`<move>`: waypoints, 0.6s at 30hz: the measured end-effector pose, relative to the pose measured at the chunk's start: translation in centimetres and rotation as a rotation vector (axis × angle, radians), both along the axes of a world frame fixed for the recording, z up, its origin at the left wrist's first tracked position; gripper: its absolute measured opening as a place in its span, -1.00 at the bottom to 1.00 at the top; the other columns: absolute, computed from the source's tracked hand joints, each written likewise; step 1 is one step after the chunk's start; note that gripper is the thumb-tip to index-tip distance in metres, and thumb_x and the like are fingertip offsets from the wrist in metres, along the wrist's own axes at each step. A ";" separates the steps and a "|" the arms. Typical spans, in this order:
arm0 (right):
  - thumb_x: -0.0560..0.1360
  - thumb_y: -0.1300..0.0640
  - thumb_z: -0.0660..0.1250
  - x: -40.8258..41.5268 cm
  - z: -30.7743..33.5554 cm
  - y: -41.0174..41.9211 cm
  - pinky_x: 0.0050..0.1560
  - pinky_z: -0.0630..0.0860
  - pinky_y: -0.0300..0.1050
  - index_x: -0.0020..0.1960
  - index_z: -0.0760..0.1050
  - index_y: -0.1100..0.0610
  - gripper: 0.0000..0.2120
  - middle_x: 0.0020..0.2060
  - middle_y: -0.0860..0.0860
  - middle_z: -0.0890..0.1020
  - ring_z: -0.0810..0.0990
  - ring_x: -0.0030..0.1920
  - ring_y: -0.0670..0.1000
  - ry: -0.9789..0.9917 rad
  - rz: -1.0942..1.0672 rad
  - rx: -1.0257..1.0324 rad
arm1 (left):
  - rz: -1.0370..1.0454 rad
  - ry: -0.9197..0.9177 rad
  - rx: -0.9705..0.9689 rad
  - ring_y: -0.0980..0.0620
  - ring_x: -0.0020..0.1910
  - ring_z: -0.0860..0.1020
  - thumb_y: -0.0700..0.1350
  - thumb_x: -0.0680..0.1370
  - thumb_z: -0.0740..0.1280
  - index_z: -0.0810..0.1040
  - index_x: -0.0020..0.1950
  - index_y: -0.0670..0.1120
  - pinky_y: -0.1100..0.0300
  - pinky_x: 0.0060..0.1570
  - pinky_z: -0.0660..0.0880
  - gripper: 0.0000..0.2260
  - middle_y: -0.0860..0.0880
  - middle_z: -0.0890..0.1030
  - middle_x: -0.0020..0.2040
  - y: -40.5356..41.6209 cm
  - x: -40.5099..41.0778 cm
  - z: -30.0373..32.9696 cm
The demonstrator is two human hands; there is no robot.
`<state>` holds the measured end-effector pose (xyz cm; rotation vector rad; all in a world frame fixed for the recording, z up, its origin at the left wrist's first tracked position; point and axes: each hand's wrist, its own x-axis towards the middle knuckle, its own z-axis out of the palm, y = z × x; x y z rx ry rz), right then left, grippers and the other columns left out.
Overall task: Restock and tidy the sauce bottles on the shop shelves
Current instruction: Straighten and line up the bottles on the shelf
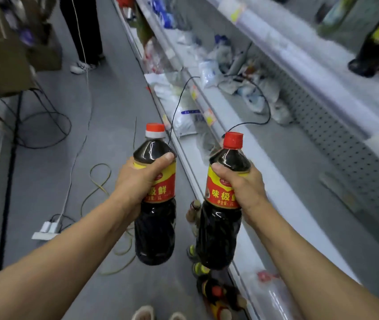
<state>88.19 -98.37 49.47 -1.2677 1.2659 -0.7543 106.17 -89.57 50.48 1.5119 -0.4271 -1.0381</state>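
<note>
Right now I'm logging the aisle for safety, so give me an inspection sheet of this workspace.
Surface: grey floor; white shelf on the right, bare near the hands.
Job's things: two dark sauce bottles with red caps, left bottle and right bottle, both upright, held off the floor; more bottles on the floor below.
Clutter: plastic bags heaped on the shelf farther along.
Hands: left hand and right hand each wrapped round a bottle label.
Cables: yellow cord, black cable, power strip on the floor; black wire across the shelf.
Surroundings: another person's legs up the aisle; cardboard boxes left.

L hand (137, 181) & R hand (241, 183) each grip sauce bottle (155, 229).
</note>
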 end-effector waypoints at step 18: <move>0.04 -0.12 0.55 -11.2 21.5 14.6 -0.08 0.55 -0.10 0.09 0.50 0.00 -0.35 -0.06 -0.01 0.66 0.65 -0.07 0.00 0.032 -0.570 -0.208 | -0.576 0.006 -0.186 -0.12 -0.14 0.65 -0.05 0.35 0.51 0.59 -0.04 -0.05 -0.01 -0.05 0.59 -0.76 -0.15 0.68 -0.10 2.9 -10.2 20.9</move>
